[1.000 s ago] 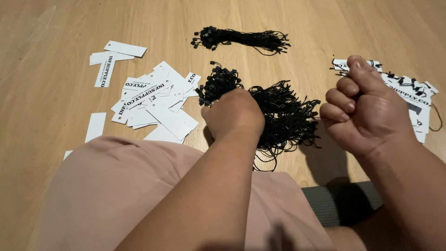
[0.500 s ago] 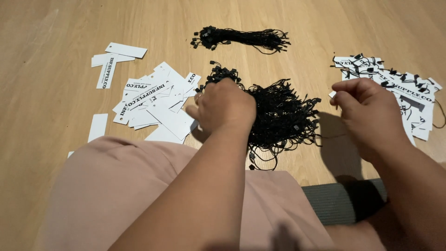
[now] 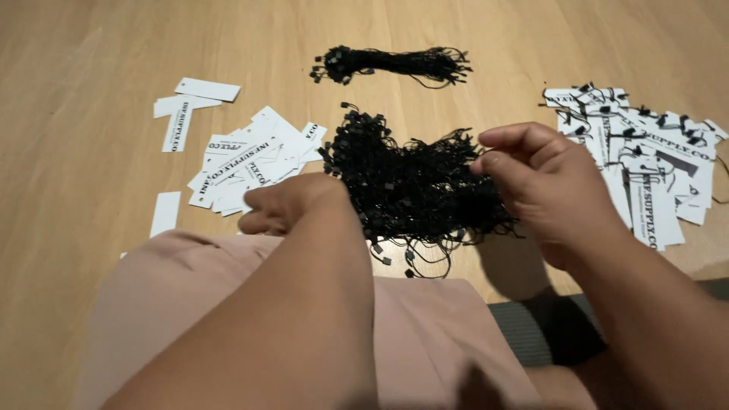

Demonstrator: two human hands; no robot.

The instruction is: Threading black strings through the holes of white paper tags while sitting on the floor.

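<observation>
- The right hand (image 3: 554,190) hovered over the right edge of a loose heap of black looped strings (image 3: 418,186); its fingers (image 3: 505,163) were pinched narrow, thumb against forefinger, apparently nipping a single string, though the strand itself was too fine to make out.
- The left hand (image 3: 285,206) rested at the near edge of a pile of plain white paper tags (image 3: 250,163), left of the heap; its fingers were curled under and hidden, so I could not tell whether they held a tag.
- The heap of strings lay in the middle of the wooden floor (image 3: 76,91), just beyond the person's pink-clad knee (image 3: 190,319).
- At the far side lay a tied bundle of black strings (image 3: 391,64), seemingly untouched.
- On the right sat a stack of tags with strings already fitted (image 3: 642,163), judged to be the finished share.
- A few stray tags (image 3: 190,106) lay far left, apart from the pile.
- Judging by the piles, the work looked partway through: a good number strung, yet many bare tags and most strings remained.
</observation>
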